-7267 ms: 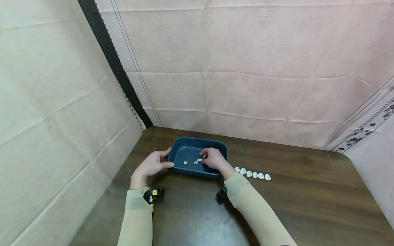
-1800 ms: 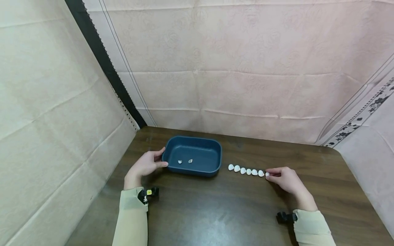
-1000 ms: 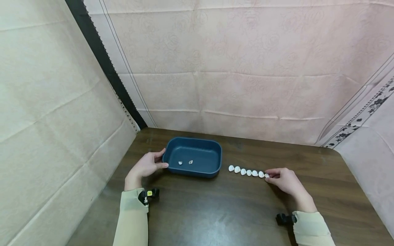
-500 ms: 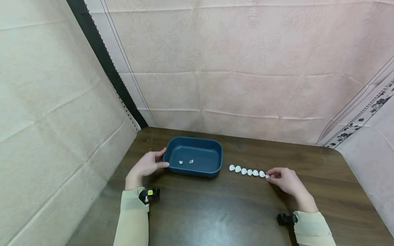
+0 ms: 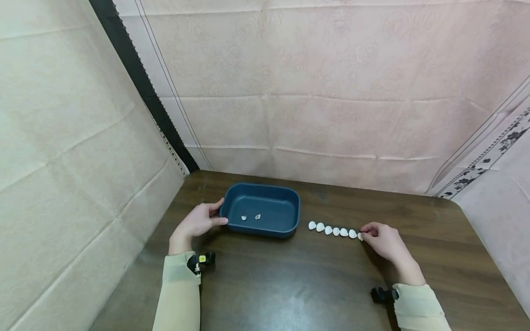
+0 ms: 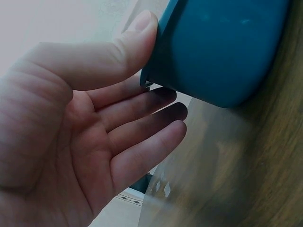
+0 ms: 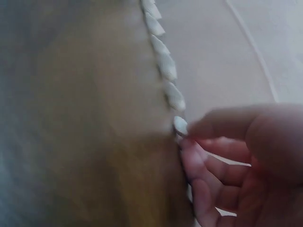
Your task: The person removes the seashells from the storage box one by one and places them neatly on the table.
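A blue rectangular tray [image 5: 265,230] sits on the table with two small white seashells [image 5: 258,216] inside, near its front left. At the tray's left end my left hand [image 5: 198,222] holds the rim, thumb at the edge and other fingers behind it, partly hidden in the left wrist view. Right of the tray runs a row of several white seashells [image 5: 336,231], close together. My right hand [image 5: 386,242] pinches the seashell [image 7: 180,125] at the row's right end between thumb and fingertips; this shell rests on the table and is partly covered by the fingers.
The brown wooden table [image 5: 265,280] has a back edge against a pale patterned cloth [image 5: 331,115]. Another light cloth [image 5: 91,151] hangs along the left side, with a dark strip at the corner.
Since the oldest frame my right hand has gone from inside the tray to the row's right end, and one shell fewer lies in the tray. The left hand has kept its hold.
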{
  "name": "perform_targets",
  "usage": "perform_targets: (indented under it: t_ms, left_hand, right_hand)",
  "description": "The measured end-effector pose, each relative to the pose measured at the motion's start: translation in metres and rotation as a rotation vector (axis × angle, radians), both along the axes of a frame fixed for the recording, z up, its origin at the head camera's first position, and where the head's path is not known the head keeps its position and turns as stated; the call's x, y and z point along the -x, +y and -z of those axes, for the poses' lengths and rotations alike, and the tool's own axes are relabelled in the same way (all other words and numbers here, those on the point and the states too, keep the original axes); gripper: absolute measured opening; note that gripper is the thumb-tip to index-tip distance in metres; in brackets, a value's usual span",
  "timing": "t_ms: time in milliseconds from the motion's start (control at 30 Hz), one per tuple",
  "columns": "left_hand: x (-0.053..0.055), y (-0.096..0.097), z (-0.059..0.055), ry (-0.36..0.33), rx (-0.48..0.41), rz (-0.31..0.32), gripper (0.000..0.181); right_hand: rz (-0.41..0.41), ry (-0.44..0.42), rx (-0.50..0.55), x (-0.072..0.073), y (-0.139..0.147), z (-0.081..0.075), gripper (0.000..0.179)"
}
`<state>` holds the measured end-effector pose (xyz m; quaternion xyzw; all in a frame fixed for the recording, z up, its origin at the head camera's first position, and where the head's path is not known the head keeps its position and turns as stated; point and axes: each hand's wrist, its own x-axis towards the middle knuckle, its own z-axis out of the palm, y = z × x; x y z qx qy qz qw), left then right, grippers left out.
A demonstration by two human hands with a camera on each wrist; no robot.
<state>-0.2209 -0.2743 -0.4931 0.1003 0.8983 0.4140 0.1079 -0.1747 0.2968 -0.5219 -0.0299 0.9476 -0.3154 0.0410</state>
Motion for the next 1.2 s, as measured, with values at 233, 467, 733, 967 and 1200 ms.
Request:
perform_targets:
  t_ms: [233,467,733,967,1200]
  left_hand:
    - [-0.0006,0.0,0.0011,-0.002,-0.004,-0.001,0.075]
    - [-0.0006,0.0,0.0004,0.003,-0.003,0.004,0.075]
    - [-0.0004,-0.0001,-0.0001,0.005,0.003,0.003,0.075]
    - [-0.0006,0.0005,-0.0005,0.003,0.001,0.0,0.076]
    - [0.0008,0.0002,-0.0004,0.009,0.005,0.006,0.075]
  right_hand:
    - [-0.079,-0.001,0.039,-0.0026,0.0025,-0.0034,0.02]
    - [-0.071,0.01,0.022,-0.0012,0.0012,-0.0013,0.017]
    - [-0.056,-0.008,0.012,0.0003,-0.0002,-0.0018,0.02]
    - [-0.057,-0.013,0.019,-0.0008,-0.0003,-0.0013,0.023]
    - [-0.064,-0.015,0.032,-0.0005,0.0021,-0.0006,0.026]
